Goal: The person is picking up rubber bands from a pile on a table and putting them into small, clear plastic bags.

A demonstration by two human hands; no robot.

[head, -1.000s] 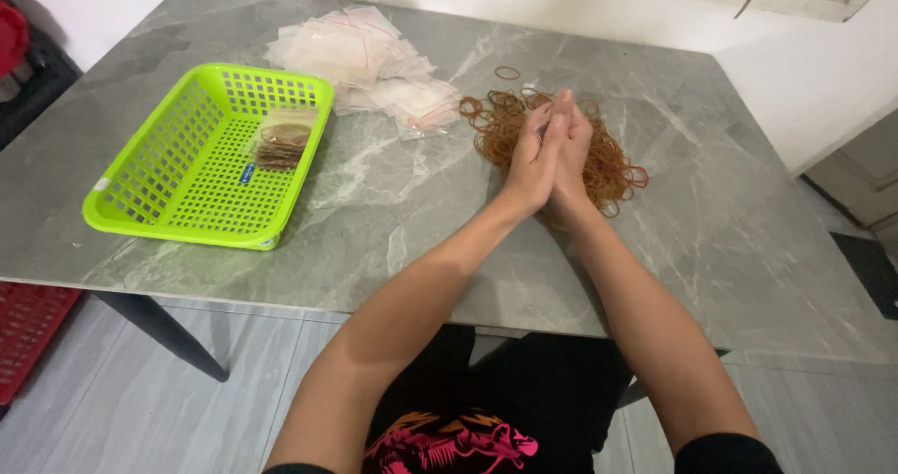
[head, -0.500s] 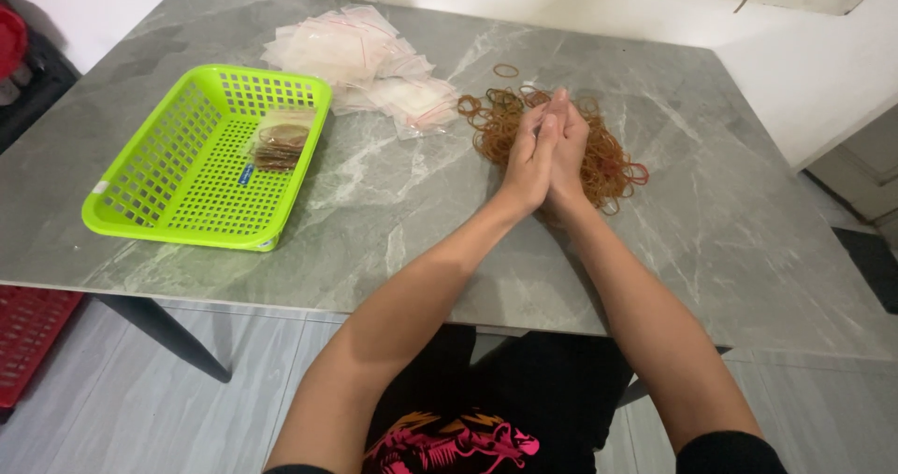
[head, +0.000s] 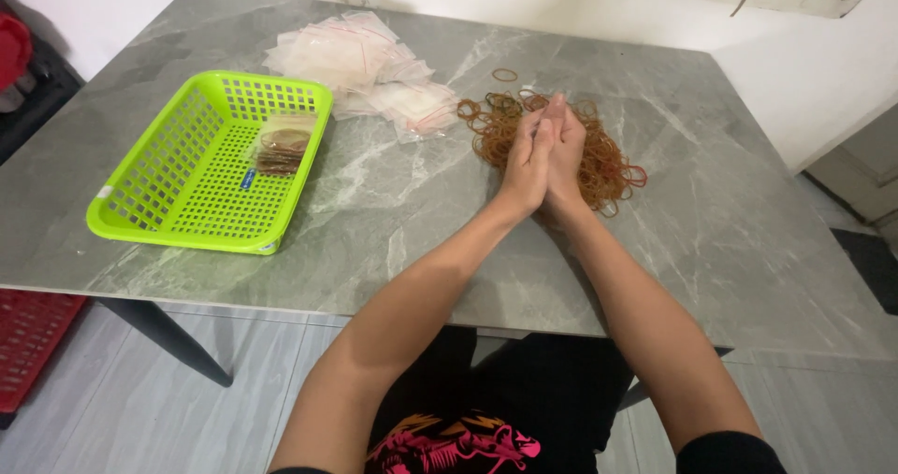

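Change since earlier frame: almost none; my palms stay pressed together over the rubber bands, only the view has shifted slightly.
Left hand [head: 526, 161]: flat, fingers straight and together, palm against my right; I cannot tell whether any band lies between the palms.
Right hand [head: 567, 151]: likewise flat and closed against the left, wrist resting near the pile's near edge.
Rubber band pile [head: 608, 161]: brown loops heaped on the grey marble-pattern table [head: 730, 240], directly under and beyond my hands; 1 stray band [head: 505, 75] lies apart, further back.
Technique, my judgement: keep the palms level and the pressure even so any bands between them stay aligned rather than slipping out.
Packages: clear zip bags [head: 360, 58], flat, with red seal strips, stacked loosely left of the pile.
Basket: lime-green mesh tray [head: 150, 193] at the table's left, holding 1 filled bag of bands [head: 281, 147] and a small blue label.
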